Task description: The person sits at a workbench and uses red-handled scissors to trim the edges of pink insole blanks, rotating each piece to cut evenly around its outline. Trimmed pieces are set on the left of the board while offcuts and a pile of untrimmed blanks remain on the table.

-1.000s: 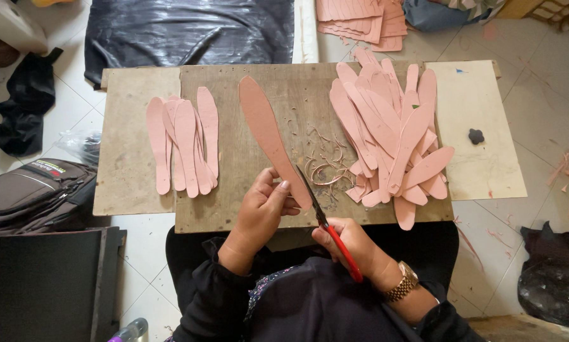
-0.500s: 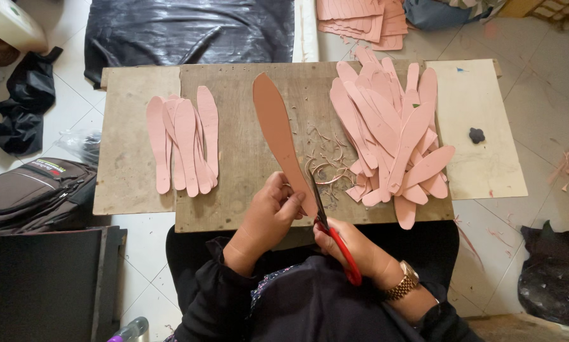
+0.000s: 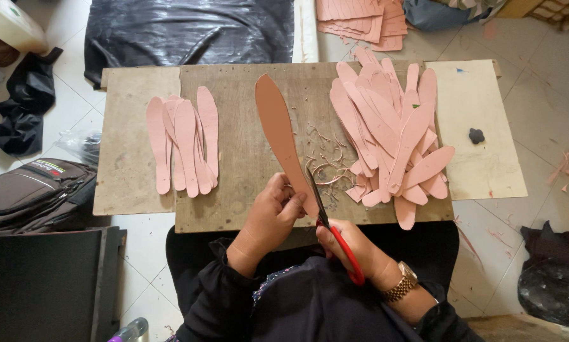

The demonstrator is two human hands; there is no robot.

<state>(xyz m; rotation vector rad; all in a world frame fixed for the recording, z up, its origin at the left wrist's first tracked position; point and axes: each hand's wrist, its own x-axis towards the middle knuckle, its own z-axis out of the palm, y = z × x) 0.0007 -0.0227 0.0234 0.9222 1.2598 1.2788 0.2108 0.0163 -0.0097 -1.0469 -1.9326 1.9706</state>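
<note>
My left hand (image 3: 273, 212) grips the near end of a long pink-brown insole-shaped piece (image 3: 278, 130) that lies over the wooden board (image 3: 246, 158), its tip pointing away from me. My right hand (image 3: 351, 244) holds red-handled scissors (image 3: 332, 228), whose dark blades bite into the piece's right edge close to my left fingers. Thin curled trimmings (image 3: 327, 166) lie just right of the blades. A small stack of cut pink pieces (image 3: 184, 144) rests at the left of the board, and a large heap of pink pieces (image 3: 395, 136) at the right.
A black plastic sheet (image 3: 189, 31) lies beyond the board, and more pink pieces (image 3: 360, 19) are stacked on the floor behind. A small dark lump (image 3: 476, 135) sits on the pale right panel (image 3: 480, 171). A brown bag (image 3: 34, 190) and dark cloth (image 3: 28, 104) lie at the left.
The long piece has swung clockwise, its tip now further right and more upright. My left hand shifted right along it and the scissors advanced up its edge.
</note>
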